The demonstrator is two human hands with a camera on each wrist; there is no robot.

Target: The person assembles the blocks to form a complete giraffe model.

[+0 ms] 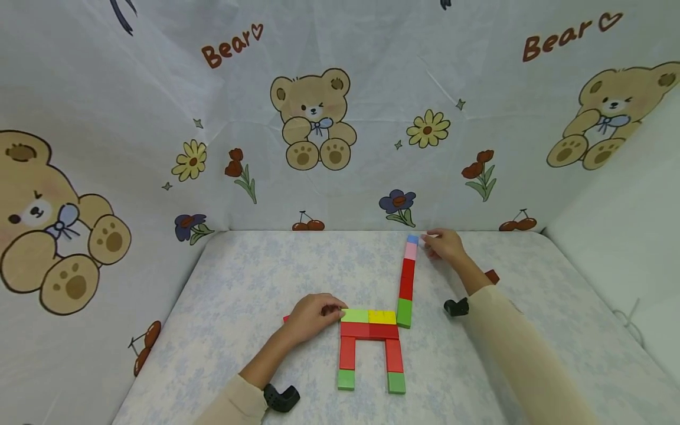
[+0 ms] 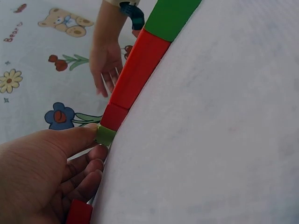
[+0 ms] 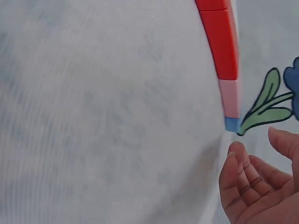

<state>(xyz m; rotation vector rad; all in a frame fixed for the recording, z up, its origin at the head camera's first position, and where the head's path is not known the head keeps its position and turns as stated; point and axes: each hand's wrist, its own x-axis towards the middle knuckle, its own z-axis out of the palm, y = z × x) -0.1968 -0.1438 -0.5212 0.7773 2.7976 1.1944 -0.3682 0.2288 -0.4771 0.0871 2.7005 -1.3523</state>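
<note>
Wooden blocks laid flat, a hand at each end

Green feet come first, nearest the person: two green blocks (image 1: 346, 379) sit on the pale floral bench (image 1: 239, 277), each topped by a red leg (image 1: 347, 352). Above them a red bar (image 1: 369, 330) crosses, and over that a lime block (image 1: 355, 316) and a yellow block (image 1: 382, 317) lie side by side.

Left hand (image 1: 313, 316) is right there at the lime block's left end, thumb pressed to it, fingers curled loosely beneath; a small red block (image 2: 79, 213) peeks out beside the palm.

From the body's right corner a long neck (image 1: 406, 282) runs straight away from the person: green, red, red, pink, then a blue block (image 1: 412, 239) at the far tip. That long axis points away, toward the back wall.

Right hand (image 1: 445, 245) is the nearer one to that tip, just beside the blue block on its right, fingers relaxed and slightly spread, gripping nothing; whether a fingertip touches the block, I cannot tell.

Farther out, a brown block (image 1: 492, 276) lies beyond the right forearm, off the line. Bear-print cloth (image 1: 313, 118) closes in behind.
</note>
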